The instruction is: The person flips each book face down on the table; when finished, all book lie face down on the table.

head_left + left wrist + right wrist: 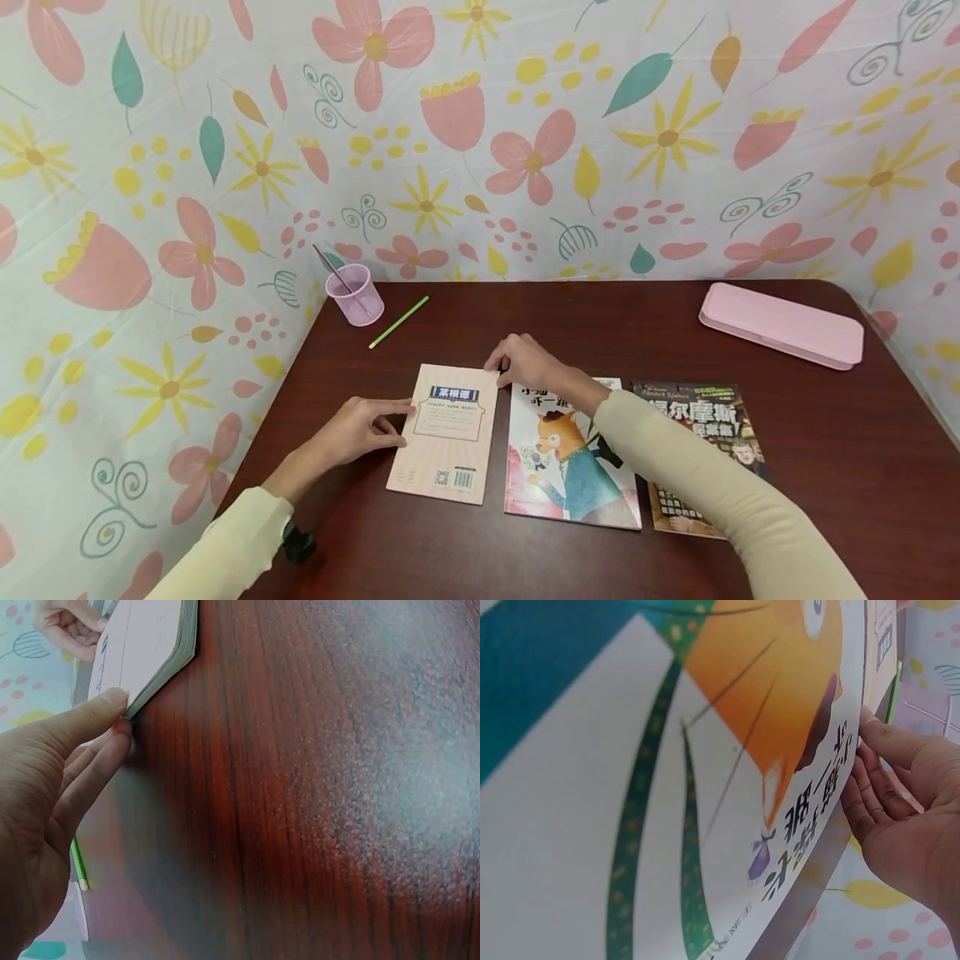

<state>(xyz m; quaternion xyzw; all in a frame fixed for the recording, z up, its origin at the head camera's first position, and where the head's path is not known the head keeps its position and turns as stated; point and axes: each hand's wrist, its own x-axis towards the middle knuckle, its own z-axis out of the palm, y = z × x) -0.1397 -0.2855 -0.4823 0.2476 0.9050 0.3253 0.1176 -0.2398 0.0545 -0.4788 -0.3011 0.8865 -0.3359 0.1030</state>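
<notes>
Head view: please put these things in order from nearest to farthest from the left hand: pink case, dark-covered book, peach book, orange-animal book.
1. Peach book, its left edge touched by the left hand.
2. Orange-animal book, just right of the peach book.
3. Dark-covered book, further right, partly hidden.
4. Pink case, at back right.

Long, plain cream sleeves (697, 471), small black object (298, 543) beside the left cuff (272, 504).
</notes>
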